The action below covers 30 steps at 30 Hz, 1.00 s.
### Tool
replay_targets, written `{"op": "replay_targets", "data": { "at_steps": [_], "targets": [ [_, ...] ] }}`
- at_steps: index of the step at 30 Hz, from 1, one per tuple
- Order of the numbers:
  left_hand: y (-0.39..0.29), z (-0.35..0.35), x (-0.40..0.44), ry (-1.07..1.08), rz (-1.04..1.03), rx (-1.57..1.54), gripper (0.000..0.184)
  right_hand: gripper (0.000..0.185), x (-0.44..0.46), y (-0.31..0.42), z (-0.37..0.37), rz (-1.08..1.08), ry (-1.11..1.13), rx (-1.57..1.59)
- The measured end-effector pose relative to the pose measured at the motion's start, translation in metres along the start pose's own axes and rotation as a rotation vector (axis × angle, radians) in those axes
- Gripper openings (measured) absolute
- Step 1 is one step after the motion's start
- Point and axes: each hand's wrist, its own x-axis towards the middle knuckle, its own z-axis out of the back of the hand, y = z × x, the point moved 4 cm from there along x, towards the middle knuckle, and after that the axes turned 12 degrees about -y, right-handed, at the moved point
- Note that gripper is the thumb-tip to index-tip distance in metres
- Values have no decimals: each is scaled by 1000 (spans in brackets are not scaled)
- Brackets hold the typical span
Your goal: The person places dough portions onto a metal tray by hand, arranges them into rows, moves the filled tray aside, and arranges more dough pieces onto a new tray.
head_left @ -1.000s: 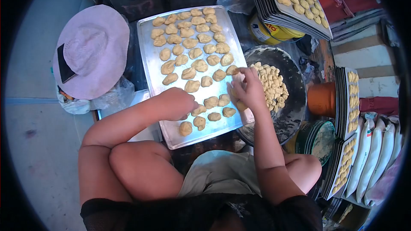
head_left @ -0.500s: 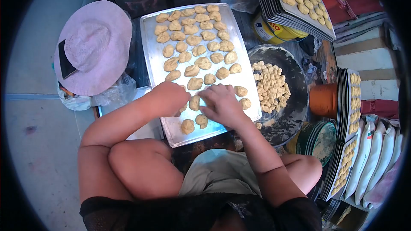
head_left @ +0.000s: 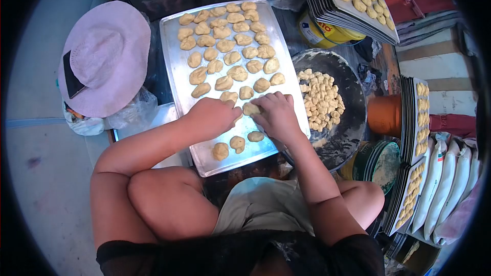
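With the metal tray (head_left: 181,71) as the dial and twelve o'clock away from the person, rows of dough pieces (head_left: 237,73) cover the twelve o'clock end, and three more lie near six. The right hand (head_left: 279,115) has thumb and fingers closed about one piece, just below the middle. The left hand (head_left: 219,118) is curled beside it, dough showing at its fingertips; whether it grips cannot be told. Both hands hide part of the tray, and the left forearm crosses its edge at seven.

At three to four, a black basin (head_left: 353,87) heaped with small dough lumps (head_left: 322,102) crowds the tray, and the right forearm screens its near side. An orange-brown pot (head_left: 383,116) stands beyond it. At two, a stack of trays (head_left: 317,13) juts over a yellow bucket (head_left: 327,31), partly covering it. A green-rimmed tub (head_left: 387,167) and white sacks (head_left: 432,191) sit at four. A pink hat (head_left: 105,53) with a dark flat object (head_left: 73,77) on its brim lies toward nine, plastic bag (head_left: 137,111) below. Black panels (head_left: 153,2) block eleven to twelve.
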Motion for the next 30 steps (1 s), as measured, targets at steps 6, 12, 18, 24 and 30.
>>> {"op": "replay_targets", "data": {
  "at_steps": [6,12,18,24,30],
  "targets": [
    [-11,7,13,-412,-84,-78,23,30,3,-3,41,-59,-24,13],
    [-11,-23,21,-367,-114,-22,18,34,5,-28,24,-67,-114,-46],
    [-16,-11,22,-473,-146,-111,17,39,-8,-38,52,-258,-108,30],
    [-16,-8,21,-384,-173,-119,19,31,-9,-69,33,-431,-156,312],
    [-31,7,6,186,-317,-358,25,31,-25,-60,56,-247,-156,271]
  ]
}}
